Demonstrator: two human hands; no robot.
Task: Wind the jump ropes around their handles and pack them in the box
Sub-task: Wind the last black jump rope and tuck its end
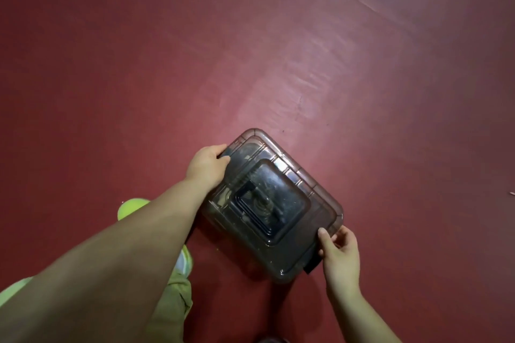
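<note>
Smoky dark plastic box [271, 205], lid on, held in both hands above a red floor [139, 64].

The left hand [207, 166] grips the box's far-left end, fingers curled over the rim. The right hand [341, 253] pinches the near-right end beside a black latch [311, 267], thumb on the lid. Dark coiled shapes show dimly through the lid. Yellow-green clothing [172, 303] lies below the left forearm.

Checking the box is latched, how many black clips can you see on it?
2: one black clip under the left hand, one beside the right hand. Others may be hidden.
</note>
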